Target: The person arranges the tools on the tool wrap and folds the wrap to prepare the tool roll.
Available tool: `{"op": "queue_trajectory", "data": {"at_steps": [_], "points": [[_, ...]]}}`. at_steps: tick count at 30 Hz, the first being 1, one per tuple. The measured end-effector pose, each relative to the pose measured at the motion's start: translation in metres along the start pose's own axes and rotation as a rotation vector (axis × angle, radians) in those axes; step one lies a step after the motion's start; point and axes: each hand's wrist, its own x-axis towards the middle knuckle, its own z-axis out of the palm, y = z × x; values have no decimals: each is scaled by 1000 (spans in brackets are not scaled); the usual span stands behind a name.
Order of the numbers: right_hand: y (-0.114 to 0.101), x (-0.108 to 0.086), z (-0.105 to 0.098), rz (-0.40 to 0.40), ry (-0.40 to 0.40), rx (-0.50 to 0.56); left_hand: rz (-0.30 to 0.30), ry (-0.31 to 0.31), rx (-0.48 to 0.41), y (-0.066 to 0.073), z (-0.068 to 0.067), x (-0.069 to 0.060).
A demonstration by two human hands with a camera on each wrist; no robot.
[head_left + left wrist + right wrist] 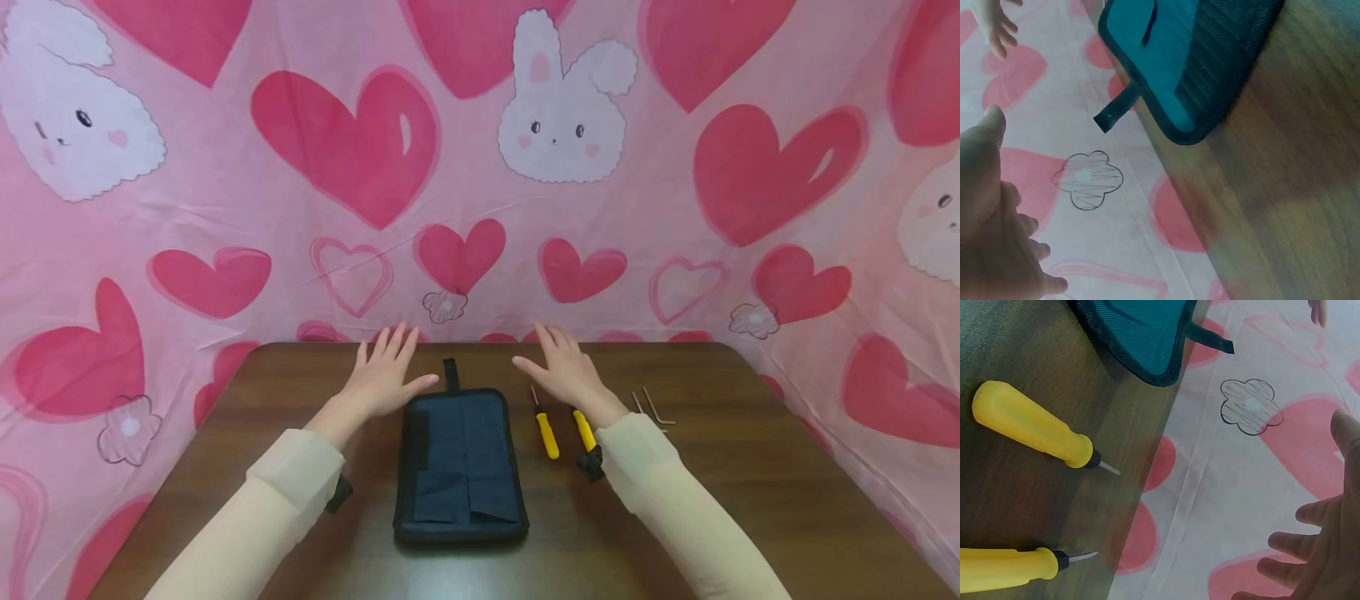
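A dark blue fabric tool pouch (442, 433) with black edging lies open and flat on the table, its inner pockets facing up and a short black strap (451, 375) sticking out at the far end. My left hand (382, 371) hovers left of its far corner with the fingers spread. To the right of the pouch my right hand (566, 367) is held in the air, fingers extended, holding nothing. Below it lie two yellow-handled screwdrivers, one screwdriver (1032, 425) nearer the pouch and the other screwdriver (1007, 569) partly hidden by my right wrist in the head view.
Thin metal L-shaped hex keys (655, 406) lie on the brown wooden table (750, 500) beyond my right forearm. A pink cloth (480, 192) with hearts and rabbits hangs behind the table's far edge and along both sides.
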Motion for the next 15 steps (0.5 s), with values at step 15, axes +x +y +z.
{"op": "queue_trajectory", "data": {"at_steps": [15], "points": [[10, -10, 6, 33, -40, 55, 1, -5, -10, -10, 8, -11]]}}
